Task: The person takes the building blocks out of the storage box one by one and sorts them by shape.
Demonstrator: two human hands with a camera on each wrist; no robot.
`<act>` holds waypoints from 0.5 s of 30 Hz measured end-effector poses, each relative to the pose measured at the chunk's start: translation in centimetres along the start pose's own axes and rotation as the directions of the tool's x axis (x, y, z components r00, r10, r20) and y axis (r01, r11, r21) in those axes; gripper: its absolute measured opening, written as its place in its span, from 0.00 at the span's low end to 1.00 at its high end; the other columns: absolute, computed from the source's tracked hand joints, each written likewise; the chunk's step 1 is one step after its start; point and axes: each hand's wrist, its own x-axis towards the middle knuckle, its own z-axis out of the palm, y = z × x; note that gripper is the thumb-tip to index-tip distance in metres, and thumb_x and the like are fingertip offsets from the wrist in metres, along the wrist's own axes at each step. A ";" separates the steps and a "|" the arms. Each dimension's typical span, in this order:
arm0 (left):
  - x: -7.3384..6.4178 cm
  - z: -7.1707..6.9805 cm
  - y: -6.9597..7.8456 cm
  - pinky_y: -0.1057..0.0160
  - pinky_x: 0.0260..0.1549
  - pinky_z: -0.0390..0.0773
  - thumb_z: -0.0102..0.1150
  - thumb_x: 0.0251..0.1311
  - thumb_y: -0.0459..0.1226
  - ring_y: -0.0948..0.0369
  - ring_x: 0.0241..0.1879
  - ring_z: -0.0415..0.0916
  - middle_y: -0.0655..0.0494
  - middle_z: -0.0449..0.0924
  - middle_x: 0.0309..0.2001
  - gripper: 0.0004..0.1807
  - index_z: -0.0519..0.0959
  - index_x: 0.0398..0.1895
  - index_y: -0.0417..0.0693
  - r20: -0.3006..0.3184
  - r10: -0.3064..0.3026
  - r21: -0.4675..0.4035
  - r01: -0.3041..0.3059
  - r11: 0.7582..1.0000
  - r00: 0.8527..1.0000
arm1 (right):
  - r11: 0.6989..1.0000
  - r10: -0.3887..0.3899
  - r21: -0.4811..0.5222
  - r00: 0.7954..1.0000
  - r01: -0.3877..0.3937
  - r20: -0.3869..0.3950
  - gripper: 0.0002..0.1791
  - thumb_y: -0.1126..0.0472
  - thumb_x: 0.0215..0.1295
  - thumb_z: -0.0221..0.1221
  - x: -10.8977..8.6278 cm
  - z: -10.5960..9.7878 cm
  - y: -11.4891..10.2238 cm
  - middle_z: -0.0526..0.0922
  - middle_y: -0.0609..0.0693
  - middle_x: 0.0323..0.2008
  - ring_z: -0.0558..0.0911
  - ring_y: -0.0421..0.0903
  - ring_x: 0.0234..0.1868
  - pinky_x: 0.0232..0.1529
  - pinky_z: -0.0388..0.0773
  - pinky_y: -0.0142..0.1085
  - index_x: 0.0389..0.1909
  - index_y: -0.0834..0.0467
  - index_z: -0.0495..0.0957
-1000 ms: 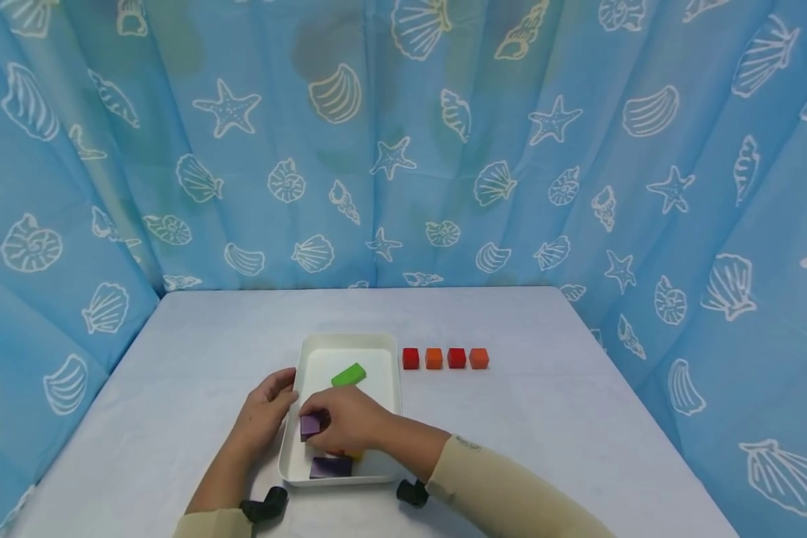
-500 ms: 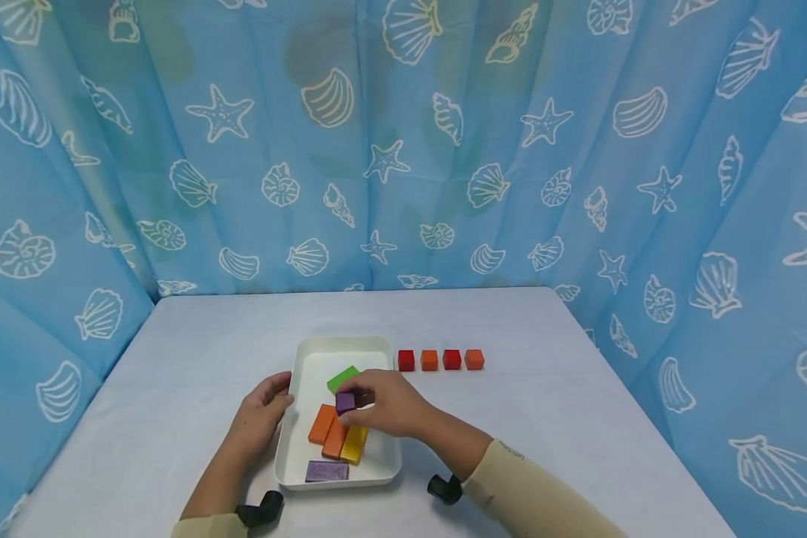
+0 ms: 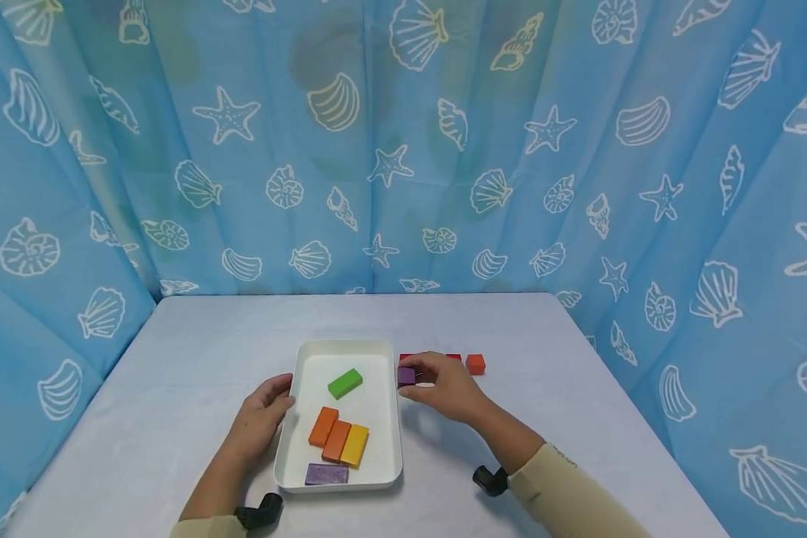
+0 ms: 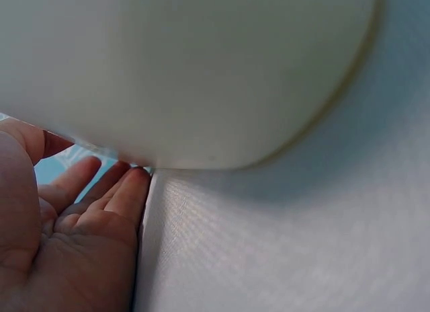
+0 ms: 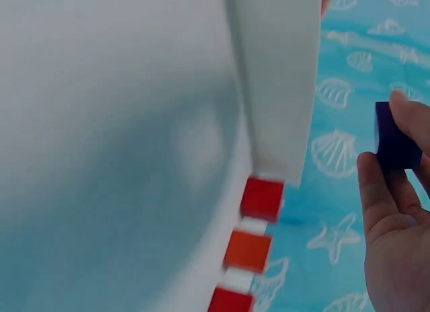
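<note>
My right hand pinches a small purple cube between thumb and fingers, just outside the right wall of a white tray. The right wrist view shows the cube held off the table. My left hand rests against the tray's left side with fingers relaxed. Inside the tray lie a green block, two orange blocks, a yellow block and a flat purple block.
A row of red and orange cubes runs to the right of the tray; an orange-red cube ends it, and my right hand partly covers the others. In the right wrist view, a red cube sits nearest the tray. A shell-print curtain hangs behind the table.
My right hand has carried the purple cube from the tray's left side rightward, across and over its right wall. The left hand stays by the tray.
</note>
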 end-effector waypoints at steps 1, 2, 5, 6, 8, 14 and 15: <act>0.0 0.0 0.1 0.42 0.74 0.64 0.52 0.79 0.38 0.42 0.79 0.58 0.40 0.62 0.80 0.30 0.63 0.80 0.42 -0.001 -0.002 0.004 0.002 1.000 1.000 | 1.000 0.009 0.009 1.000 -0.009 -0.010 0.27 0.58 0.62 0.78 -0.1 -0.3 0.4 0.86 0.45 0.53 0.87 0.49 0.54 0.52 0.88 0.43 0.62 0.50 0.84; 0.0 0.0 0.1 0.42 0.74 0.64 0.52 0.79 0.38 0.42 0.79 0.58 0.40 0.62 0.80 0.30 0.63 0.80 0.43 -0.002 -0.007 0.009 0.007 1.000 1.000 | 1.000 0.013 0.017 1.000 -0.013 -0.017 0.26 0.57 0.62 0.78 -0.1 -0.7 0.9 0.86 0.45 0.53 0.87 0.49 0.54 0.52 0.88 0.43 0.62 0.50 0.84; 0.0 0.0 0.2 0.41 0.74 0.64 0.52 0.79 0.39 0.42 0.79 0.58 0.41 0.61 0.80 0.30 0.63 0.81 0.43 -0.002 -0.015 0.017 0.015 1.000 1.000 | 0.998 0.019 0.062 0.999 -0.017 -0.033 0.27 0.59 0.63 0.77 -0.2 -1.6 2.3 0.87 0.46 0.52 0.87 0.50 0.53 0.53 0.88 0.44 0.63 0.52 0.84; 0.0 0.0 0.2 0.41 0.74 0.64 0.52 0.79 0.39 0.42 0.80 0.58 0.41 0.61 0.80 0.30 0.63 0.81 0.43 -0.002 -0.017 0.015 0.017 1.000 1.000 | 0.997 0.023 0.075 0.999 -0.020 -0.039 0.27 0.59 0.63 0.77 -0.3 -1.9 2.8 0.87 0.46 0.52 0.87 0.49 0.53 0.53 0.88 0.43 0.63 0.53 0.84; 0.0 0.0 0.2 0.41 0.74 0.64 0.52 0.79 0.39 0.42 0.80 0.58 0.41 0.61 0.80 0.30 0.63 0.81 0.43 -0.002 -0.019 0.011 0.019 1.000 1.000 | 0.994 0.026 0.104 0.999 -0.021 -0.046 0.27 0.60 0.64 0.76 -0.3 -2.4 3.8 0.87 0.47 0.52 0.87 0.49 0.53 0.53 0.87 0.43 0.63 0.54 0.84; 0.1 0.0 0.1 0.42 0.74 0.64 0.52 0.79 0.39 0.42 0.79 0.58 0.40 0.62 0.80 0.30 0.63 0.81 0.43 -0.002 -0.020 0.005 0.020 1.000 1.000 | 0.991 0.100 0.102 0.989 -0.089 -0.107 0.25 0.60 0.65 0.76 -0.4 -4.1 6.5 0.86 0.50 0.54 0.86 0.51 0.53 0.54 0.87 0.44 0.63 0.54 0.84; 0.1 0.1 0.0 0.42 0.74 0.64 0.52 0.79 0.38 0.42 0.79 0.58 0.40 0.62 0.80 0.30 0.63 0.81 0.43 -0.002 -0.018 0.005 0.018 1.000 1.000 | 0.991 0.114 0.088 0.986 -0.103 -0.122 0.25 0.60 0.65 0.76 -0.5 -4.5 6.9 0.86 0.50 0.55 0.86 0.51 0.54 0.54 0.87 0.44 0.63 0.53 0.84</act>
